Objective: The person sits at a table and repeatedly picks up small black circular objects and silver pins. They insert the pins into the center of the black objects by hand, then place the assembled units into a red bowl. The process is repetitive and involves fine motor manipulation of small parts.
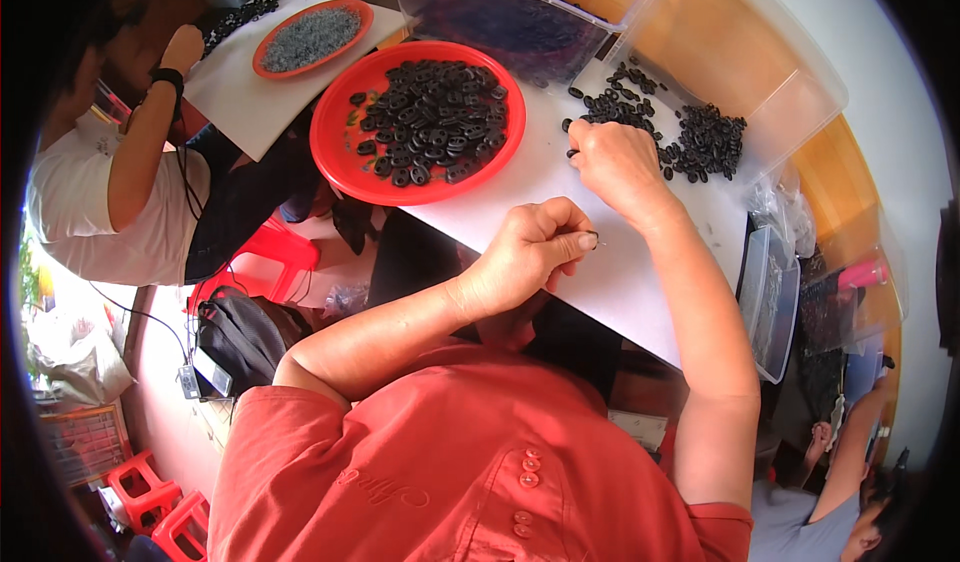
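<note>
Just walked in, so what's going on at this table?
A person in a red shirt sits at a white table. The left hand pinches a tiny dark piece. The right hand is beside loose small black pieces; whether it grips one is unclear. A red tray of larger black pieces stands nearby, and someone in a white top sits on the left.

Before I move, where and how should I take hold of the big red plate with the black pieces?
Likely best by its bare rim, at opposite sides: left hand from the left, right hand from the right, kept level. The red plate is wide, round and heaped with black pieces, so a one-sided lift could spill them.
</note>
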`<state>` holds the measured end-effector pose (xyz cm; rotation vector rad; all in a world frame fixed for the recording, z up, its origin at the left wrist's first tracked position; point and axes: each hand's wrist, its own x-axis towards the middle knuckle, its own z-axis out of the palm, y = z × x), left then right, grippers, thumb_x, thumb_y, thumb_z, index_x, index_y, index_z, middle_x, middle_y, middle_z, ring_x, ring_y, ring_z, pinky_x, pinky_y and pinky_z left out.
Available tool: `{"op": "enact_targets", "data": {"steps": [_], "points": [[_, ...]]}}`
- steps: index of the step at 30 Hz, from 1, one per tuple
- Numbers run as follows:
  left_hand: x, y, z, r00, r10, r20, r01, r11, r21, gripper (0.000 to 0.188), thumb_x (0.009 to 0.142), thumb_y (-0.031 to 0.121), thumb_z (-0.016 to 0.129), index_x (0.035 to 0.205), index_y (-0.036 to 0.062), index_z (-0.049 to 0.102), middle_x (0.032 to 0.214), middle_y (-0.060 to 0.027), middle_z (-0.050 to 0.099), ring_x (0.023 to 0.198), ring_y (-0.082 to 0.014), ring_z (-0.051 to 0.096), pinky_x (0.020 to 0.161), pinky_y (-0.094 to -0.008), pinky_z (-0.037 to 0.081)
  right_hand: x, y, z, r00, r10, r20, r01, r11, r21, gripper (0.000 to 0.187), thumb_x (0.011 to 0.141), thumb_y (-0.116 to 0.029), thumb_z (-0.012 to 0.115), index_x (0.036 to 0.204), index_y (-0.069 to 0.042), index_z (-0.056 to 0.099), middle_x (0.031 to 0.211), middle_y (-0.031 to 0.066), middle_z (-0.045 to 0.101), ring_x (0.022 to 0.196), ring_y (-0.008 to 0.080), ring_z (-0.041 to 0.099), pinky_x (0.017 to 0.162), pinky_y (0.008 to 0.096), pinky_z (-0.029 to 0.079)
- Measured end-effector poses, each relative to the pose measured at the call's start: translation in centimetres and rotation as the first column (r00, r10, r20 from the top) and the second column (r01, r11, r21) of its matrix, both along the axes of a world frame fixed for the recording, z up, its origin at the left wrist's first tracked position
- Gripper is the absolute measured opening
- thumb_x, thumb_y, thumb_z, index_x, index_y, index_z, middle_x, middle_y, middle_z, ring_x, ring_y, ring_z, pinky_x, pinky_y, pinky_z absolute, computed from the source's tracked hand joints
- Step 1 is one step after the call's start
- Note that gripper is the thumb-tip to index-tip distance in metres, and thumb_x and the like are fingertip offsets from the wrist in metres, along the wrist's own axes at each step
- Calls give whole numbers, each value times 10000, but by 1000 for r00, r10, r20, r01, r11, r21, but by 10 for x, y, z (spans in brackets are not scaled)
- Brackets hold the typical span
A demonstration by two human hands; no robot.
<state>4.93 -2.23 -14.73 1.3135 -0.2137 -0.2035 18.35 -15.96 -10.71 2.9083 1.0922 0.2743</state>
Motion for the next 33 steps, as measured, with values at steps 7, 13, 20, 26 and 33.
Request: {"op": "enact_targets", "data": {"steps": [7,13,20,26,33], "points": [[-1,0,-5,999,6,34,-5,999,-37,97,996,118,644,968,27,626,761,11,588,675,-55,565,547,-213,488,-49,-55,-5,992,-10,129,-16,980,197,164,800,-120,734,892,-81,604,831,91,658,799,301,674,648,437,541],[0,-4,-3,999,37,17,-38,999,6,146,993,138,645,975,-6,630,787,-10,597,680,-63,574,517,-216,482,-75,-88,-6,994,-89,68,57,922,383,138,812,-74,721,935,-97,664,864,59,666,822,284,678,669,420,544],[1,-7,1,996,82,-40,-78,994,76,116,992,100,633,974,-13,651,780,-12,620,666,-62,587,512,-198,479,-69,-80,-10,992,-31,118,-19,919,395,93,808,-67,706,890,-93,672,866,47,662,804,266,667,664,404,545],[-1,-8,2,992,116,-40,-113,991,76,121,976,96,641,958,-23,654,775,-21,633,655,-65,598,498,-207,488,-71,-75,-17,991,65,119,-97,954,284,118,766,-81,716,872,-92,665,852,46,625,817,257,650,656,406,548],[2,-11,6,985,149,-83,-145,988,47,139,948,108,668,941,-30,653,757,-41,645,617,-91,611,478,-221,480,-81,-76,-22,995,72,-73,-16,812,583,142,820,0,701,943,-59,664,816,27,643,713,193,643,642,319,505]]}}
